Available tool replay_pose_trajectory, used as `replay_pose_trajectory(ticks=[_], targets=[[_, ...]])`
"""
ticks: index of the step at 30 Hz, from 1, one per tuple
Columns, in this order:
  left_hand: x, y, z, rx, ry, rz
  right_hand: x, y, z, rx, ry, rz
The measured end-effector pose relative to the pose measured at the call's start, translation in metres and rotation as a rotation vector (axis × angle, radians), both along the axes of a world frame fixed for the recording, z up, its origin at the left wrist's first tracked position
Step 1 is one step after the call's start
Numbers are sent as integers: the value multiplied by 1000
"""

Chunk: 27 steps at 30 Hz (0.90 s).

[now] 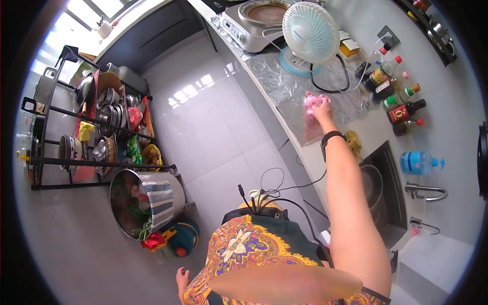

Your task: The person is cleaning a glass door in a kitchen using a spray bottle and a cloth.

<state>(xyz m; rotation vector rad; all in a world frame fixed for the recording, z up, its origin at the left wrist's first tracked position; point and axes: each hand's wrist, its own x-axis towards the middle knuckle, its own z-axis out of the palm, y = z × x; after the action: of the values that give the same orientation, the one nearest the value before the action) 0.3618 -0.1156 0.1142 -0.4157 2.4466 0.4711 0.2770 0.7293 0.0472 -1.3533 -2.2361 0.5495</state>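
My right hand [322,110] is closed on a pink cloth [313,100], pressed on the clear plastic film [274,82] that covers part of the counter. Just beyond the cloth stands a white and light-blue electric fan [310,32] with a black cable looped at its base. A yellowish-brown cloth [353,145] lies beside my right wrist, near the sink. My left hand [183,277] hangs low at my side, away from the counter, with its fingers loosely curled; no held thing shows in it.
Sauce bottles [400,95] line the wall, with a blue pump bottle [419,163] nearer the faucet [425,190]. The sink [396,213] lies under my right arm. A white cooker [244,32] stands beyond the fan. Left are a black dish rack [103,164] and a large metal bin [175,190]. Cables hang at my waist.
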Motion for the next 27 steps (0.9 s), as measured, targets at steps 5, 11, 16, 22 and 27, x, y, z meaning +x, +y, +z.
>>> replay_pose_trajectory(ticks=[5, 11, 16, 22, 27], targets=[[-39, 17, -3, 124, 2, -19, 28, -34, 32, -1071, 960, -32], [-146, 74, -9, 472, -58, -175, 87, -131, 145, -1515, 1276, 141], [-228, 200, -11, 736, -99, -569, 173, -181, 181, -1448, 1190, 255], [-175, 431, 59, 879, -272, -1198, 258, -242, 214, -1375, 1267, 22], [-106, 561, 95, 991, -60, -1611, 320, -257, 211, -1185, 1313, -64]])
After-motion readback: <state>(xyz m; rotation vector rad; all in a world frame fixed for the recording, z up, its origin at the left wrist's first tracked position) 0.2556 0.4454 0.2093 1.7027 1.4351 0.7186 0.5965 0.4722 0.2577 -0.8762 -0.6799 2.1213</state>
